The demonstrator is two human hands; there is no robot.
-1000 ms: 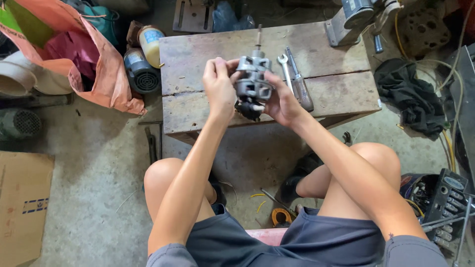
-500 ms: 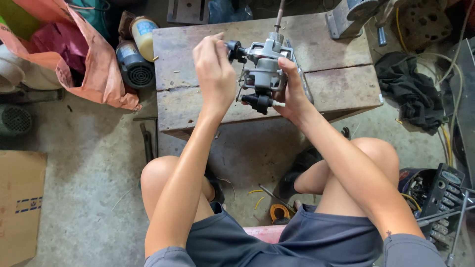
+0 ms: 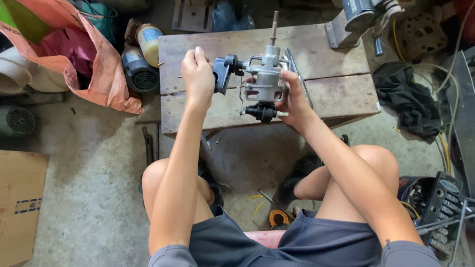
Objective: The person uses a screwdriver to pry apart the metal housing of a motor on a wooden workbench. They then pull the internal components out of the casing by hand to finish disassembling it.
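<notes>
I hold a grey metal carburetor-like part point(image 3: 265, 79) upright above a low wooden workbench point(image 3: 336, 94). My right hand point(image 3: 293, 99) grips its right side and lower body. My left hand point(image 3: 197, 74) is closed on a black fitting point(image 3: 223, 73) that sticks out from the part's left side. A thin rod point(image 3: 273, 24) points up from the top of the part, and a black knob point(image 3: 262, 112) hangs at its bottom. Wrenches point(image 3: 297, 74) lie on the bench behind the part, mostly hidden by it.
An orange sack point(image 3: 74, 54) and small motors point(image 3: 138, 74) sit left of the bench. A cardboard box point(image 3: 20, 202) lies at the lower left. Black cloth point(image 3: 410, 99) and cables lie right, a socket set point(image 3: 435, 207) at the lower right. A grey machine point(image 3: 356, 20) stands behind the bench.
I have lifted and turned the metal part so its rod points up. My left hand has shifted from the part's body to the black fitting on its left side.
</notes>
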